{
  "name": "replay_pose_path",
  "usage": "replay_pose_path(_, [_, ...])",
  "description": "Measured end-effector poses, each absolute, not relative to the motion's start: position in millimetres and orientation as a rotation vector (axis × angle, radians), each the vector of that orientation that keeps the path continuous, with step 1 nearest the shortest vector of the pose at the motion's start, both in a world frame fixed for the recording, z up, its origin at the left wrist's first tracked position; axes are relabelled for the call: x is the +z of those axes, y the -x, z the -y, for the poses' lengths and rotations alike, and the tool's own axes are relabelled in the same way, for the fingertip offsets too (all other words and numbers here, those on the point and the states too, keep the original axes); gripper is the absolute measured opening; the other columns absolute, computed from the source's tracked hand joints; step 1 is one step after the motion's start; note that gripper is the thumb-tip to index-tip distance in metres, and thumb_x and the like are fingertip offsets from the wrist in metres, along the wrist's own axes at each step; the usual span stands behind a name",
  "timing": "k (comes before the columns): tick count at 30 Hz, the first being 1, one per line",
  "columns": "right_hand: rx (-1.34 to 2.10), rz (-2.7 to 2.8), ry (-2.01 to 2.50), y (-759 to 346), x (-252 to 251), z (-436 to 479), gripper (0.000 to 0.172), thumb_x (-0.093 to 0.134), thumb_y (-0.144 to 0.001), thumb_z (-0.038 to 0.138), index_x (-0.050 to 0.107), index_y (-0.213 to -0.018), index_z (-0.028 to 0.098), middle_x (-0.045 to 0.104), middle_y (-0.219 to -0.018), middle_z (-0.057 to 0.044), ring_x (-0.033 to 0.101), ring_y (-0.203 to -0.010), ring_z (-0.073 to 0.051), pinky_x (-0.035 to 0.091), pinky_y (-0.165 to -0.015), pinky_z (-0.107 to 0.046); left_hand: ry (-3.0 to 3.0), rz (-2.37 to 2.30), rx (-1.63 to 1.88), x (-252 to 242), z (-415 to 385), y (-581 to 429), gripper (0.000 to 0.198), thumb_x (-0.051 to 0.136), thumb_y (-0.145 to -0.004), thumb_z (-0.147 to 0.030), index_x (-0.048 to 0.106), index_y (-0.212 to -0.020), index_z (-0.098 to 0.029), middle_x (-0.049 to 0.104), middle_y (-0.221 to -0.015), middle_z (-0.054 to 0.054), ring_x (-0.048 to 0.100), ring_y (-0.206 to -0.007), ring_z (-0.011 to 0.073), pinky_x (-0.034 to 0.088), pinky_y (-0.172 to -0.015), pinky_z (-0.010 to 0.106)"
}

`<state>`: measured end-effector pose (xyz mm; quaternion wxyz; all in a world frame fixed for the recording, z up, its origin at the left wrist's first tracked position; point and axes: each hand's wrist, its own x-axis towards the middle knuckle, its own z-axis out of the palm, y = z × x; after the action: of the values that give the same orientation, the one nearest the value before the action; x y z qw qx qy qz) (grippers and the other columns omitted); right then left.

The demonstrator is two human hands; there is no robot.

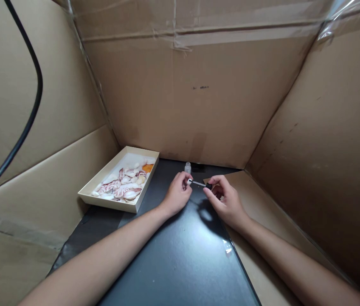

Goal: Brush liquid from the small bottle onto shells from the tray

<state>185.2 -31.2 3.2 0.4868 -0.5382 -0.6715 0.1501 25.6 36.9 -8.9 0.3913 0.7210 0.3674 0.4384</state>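
— Where was the brush?

— Centre frame: my right hand [226,199] pinched the thin black-capped applicator brush [199,183], its tip at my left hand [177,193], fingers curled together.

— Advice?

— I judged light strokes best, near the small clear bottle [187,167], above the black tabletop [180,259].

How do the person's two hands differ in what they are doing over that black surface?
The right hand pinches the black cap of a thin brush; the left hand is curled, and the white brush tip meets its fingers. The left hand lies nearer the tray of shells; the right hand lies over the cardboard edge. Whether the left hand holds something small cannot be told. Both hover close in front of a small clear bottle.
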Motion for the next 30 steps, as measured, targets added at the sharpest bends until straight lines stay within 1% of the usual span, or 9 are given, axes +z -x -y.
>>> replay_pose_path(5, [0.335,1.691,1.362,-185.0,2.5,31.7,0.016,0.057,-0.085,0.031,0.046,-0.091,0.022,0.052,-0.069,0.003,0.051,-0.057,-0.012,0.039,-0.053,-0.023,-1.871,-0.952,1.107,-8.7,-36.9,-25.6,0.024,0.044,-0.071,-0.001,0.051,-0.088,-0.017,0.045,-0.081,-0.001,0.042,-0.069,0.0085,0.034,-0.063,0.019])
replay_pose_path(10, [0.368,1.729,1.345,-183.9,4.6,33.1,0.016,0.056,-0.085,0.032,0.045,-0.091,0.022,0.052,-0.07,0.002,0.051,-0.056,-0.012,0.039,-0.053,-0.023,-1.844,-0.95,1.082,-9.7,-37.4,-25.9,0.024,0.045,-0.07,-0.001,0.05,-0.088,-0.017,0.044,-0.077,-0.003,0.04,-0.067,0.0083,0.033,-0.062,0.019])
replay_pose_path(15, [0.338,1.726,1.372,-183.9,4.8,33.6,0.017,0.056,-0.085,0.032,0.044,-0.09,0.022,0.049,-0.065,0.004,0.05,-0.056,-0.012,0.038,-0.053,-0.023,-1.858,-0.952,1.067,-9.4,-37.1,-25.7,0.024,0.045,-0.071,-0.002,0.05,-0.089,-0.017,0.044,-0.077,-0.003,0.04,-0.067,0.0085,0.033,-0.062,0.02])
replay_pose_path(22, [0.318,1.725,1.327,-183.8,4.6,34.3,0.017,0.057,-0.084,0.03,0.043,-0.087,0.022,0.047,-0.064,0.005,0.047,-0.053,-0.011,0.037,-0.053,-0.022,-1.9,-0.971,1.065,-5.9,-35.8,-25.5,0.025,0.043,-0.07,0.0,0.051,-0.088,-0.017,0.044,-0.082,-0.001,0.041,-0.07,0.0091,0.034,-0.064,0.02])
replay_pose_path(27, [0.32,1.788,1.371,-183.2,5.1,34.5,0.015,0.057,-0.082,0.028,0.043,-0.086,0.022,0.047,-0.064,0.005,0.046,-0.054,-0.011,0.036,-0.053,-0.022,-1.888,-0.961,1.072,-6.5,-35.3,-25.7,0.026,0.043,-0.07,0.001,0.05,-0.087,-0.017,0.044,-0.082,-0.002,0.041,-0.07,0.0087,0.034,-0.064,0.019])
replay_pose_path(30, [0.339,1.784,1.347,-182.5,5.2,35.5,0.016,0.056,-0.083,0.028,0.042,-0.086,0.023,0.046,-0.062,0.006,0.045,-0.053,-0.011,0.035,-0.052,-0.022,-1.843,-0.941,1.072,-6.3,-34.8,-26.1,0.023,0.045,-0.071,-0.001,0.048,-0.087,-0.017,0.044,-0.077,-0.003,0.041,-0.067,0.008,0.032,-0.062,0.019])
